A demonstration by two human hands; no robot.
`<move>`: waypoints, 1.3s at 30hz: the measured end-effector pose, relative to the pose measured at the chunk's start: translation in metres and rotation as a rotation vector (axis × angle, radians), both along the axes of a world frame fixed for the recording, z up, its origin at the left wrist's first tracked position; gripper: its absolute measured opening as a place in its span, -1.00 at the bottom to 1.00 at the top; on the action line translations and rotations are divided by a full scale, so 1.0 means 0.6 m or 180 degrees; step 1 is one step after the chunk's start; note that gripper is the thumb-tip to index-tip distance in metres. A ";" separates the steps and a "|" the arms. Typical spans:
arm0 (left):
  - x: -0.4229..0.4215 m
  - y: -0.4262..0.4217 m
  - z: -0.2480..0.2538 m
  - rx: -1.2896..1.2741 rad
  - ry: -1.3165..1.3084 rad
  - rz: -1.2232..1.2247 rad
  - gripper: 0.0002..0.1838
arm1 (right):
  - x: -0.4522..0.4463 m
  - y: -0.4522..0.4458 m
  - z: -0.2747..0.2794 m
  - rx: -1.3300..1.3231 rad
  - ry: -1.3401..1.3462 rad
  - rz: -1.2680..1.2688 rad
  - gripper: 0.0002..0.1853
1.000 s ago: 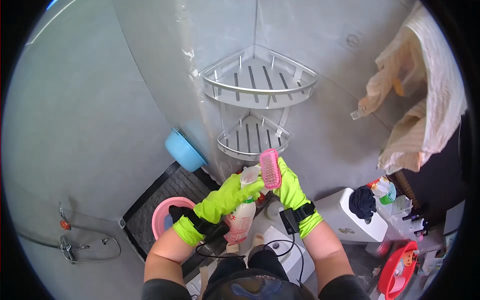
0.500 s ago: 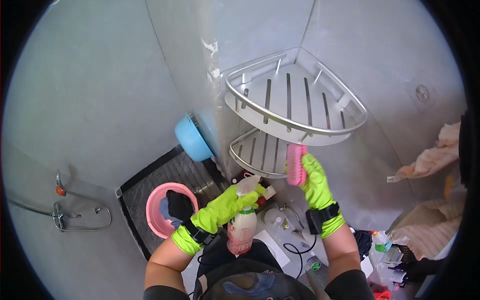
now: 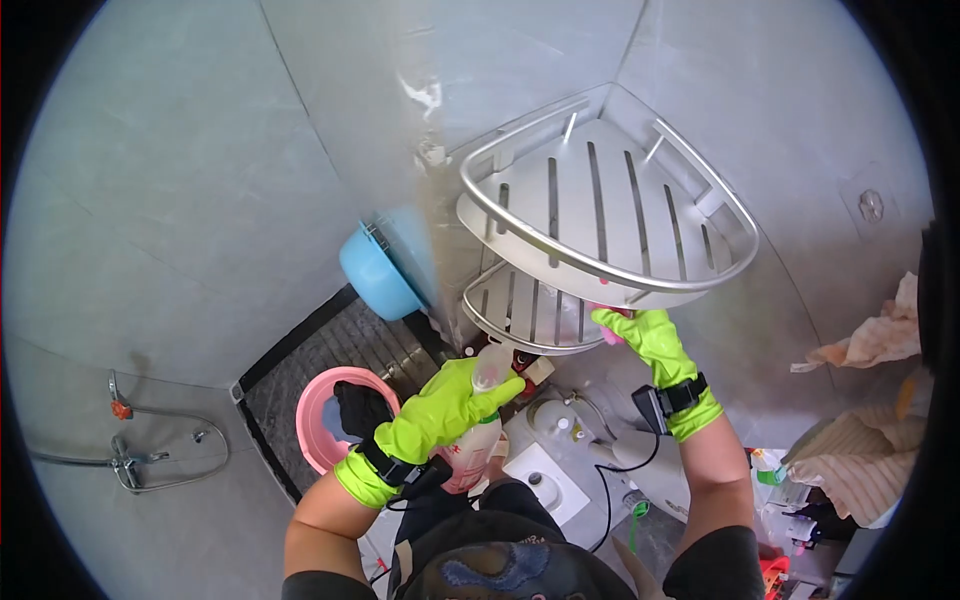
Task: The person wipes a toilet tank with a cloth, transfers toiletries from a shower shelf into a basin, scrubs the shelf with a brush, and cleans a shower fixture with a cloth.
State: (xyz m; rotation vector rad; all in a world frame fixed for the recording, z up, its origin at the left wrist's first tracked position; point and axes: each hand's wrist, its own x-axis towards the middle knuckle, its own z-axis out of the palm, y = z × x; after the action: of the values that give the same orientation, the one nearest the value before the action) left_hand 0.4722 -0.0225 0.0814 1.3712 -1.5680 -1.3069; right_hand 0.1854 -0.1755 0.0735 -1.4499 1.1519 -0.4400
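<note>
My left hand [image 3: 440, 405], in a bright green rubber glove, is wrapped round the neck of a spray bottle [image 3: 472, 455] with a pink-and-white body and a clear head. My right hand [image 3: 652, 345], gloved the same way, grips a pink brush [image 3: 612, 335]. The brush is mostly hidden by the fingers and the front edge of the upper metal corner shelf [image 3: 620, 215]. Below that shelf, to the left of my right hand, is the lower slotted shelf [image 3: 530, 310].
A blue basin [image 3: 378, 272] hangs at the wall. On the dark floor a pink basin [image 3: 313, 432] holds dark cloth. A shower tap [image 3: 125, 462] is on the left wall; draped fabric [image 3: 850, 465] and a red basin [image 3: 773, 575] are at right.
The view has shifted closer to the shelves. My right hand has moved right with the brush, now partly behind the upper shelf's edge. My left hand still holds the bottle.
</note>
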 end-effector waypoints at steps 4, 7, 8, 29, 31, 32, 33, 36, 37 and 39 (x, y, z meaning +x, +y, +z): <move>0.018 0.021 -0.052 -0.0214 0.0396 0.0299 -0.66 | 0.002 -0.067 -0.118 -0.1529 0.0505 0.0359 -0.47; 0.039 0.028 -0.059 0.0187 0.0584 0.0436 -0.69 | 0.023 -0.094 -0.160 -0.2242 0.0745 0.0653 -0.41; 0.045 0.033 -0.062 -0.0126 0.0530 0.0550 -0.68 | 0.029 -0.100 -0.165 -0.2342 0.0931 0.0852 -0.40; 0.092 0.099 -0.157 0.0656 0.2114 -0.0083 -0.24 | 0.226 -0.061 -0.101 -0.2910 0.1364 0.2551 -0.39; 0.084 0.082 -0.160 0.0487 0.2191 -0.0265 -0.19 | 0.217 -0.084 -0.101 -0.2785 0.1279 0.2340 -0.38; 0.078 0.084 -0.165 0.0470 0.2186 -0.0220 -0.20 | 0.203 -0.091 -0.098 -0.2724 0.1250 0.2231 -0.38; 0.076 0.087 -0.169 0.0445 0.2177 -0.0171 -0.21 | 0.186 -0.087 -0.093 -0.2105 0.1401 0.1828 -0.40; 0.087 0.108 -0.178 0.0693 0.2231 0.0031 -0.27 | 0.127 -0.062 -0.066 -0.1963 0.1677 0.2772 -0.39; 0.090 0.123 -0.189 0.0825 0.2229 0.0082 -0.28 | 0.117 -0.049 -0.070 -0.2073 0.1763 0.2810 -0.39; 0.091 0.145 -0.214 0.0728 0.2083 0.0252 -0.35 | 0.112 -0.045 -0.074 -0.2345 0.1928 0.2910 -0.39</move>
State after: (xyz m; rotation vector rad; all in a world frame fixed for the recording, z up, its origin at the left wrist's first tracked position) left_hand 0.5267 0.0645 -0.0471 0.9667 -0.9344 -1.7010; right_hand 0.2527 -0.2024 0.0289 -2.6757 0.6323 0.2916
